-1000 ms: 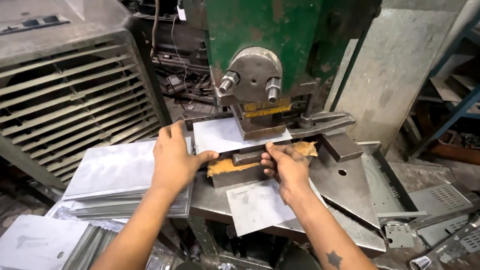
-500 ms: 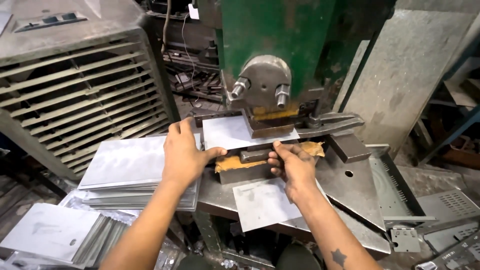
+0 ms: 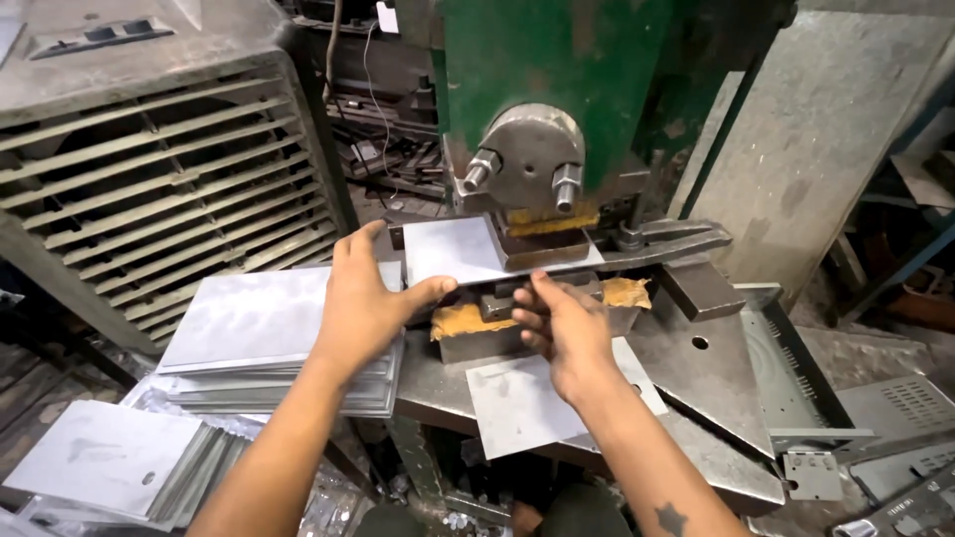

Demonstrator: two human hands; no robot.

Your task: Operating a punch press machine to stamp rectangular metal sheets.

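metal sheet (image 3: 453,251) sits flat on the block under the green press (image 3: 557,70), its far edge tucked beneath the round grey head (image 3: 527,159), held level so it stays square to the tool. going from near to far: at the bottom left a fan of loose sheets (image 3: 99,462) lies low beside the bench, and a spare sheet (image 3: 527,403) rests on the bench plate (image 3: 696,368) right under the right wrist. the stack of sheets (image 3: 259,328) sits just left of the press, within easy reach of the left arm. the left hand (image 3: 363,303) pinches the near left edge of the metal sheet, thumb under and fingers on top, steadying it. the right hand (image 3: 562,328) is half curled at the front of the block, fingertips at the sheet's near edge; whether it actually grips anything i cannot tell. orange padding (image 3: 463,318) shows on the block beneath. behind on the left stands a slatted grey cabinet (image 3: 149,199)
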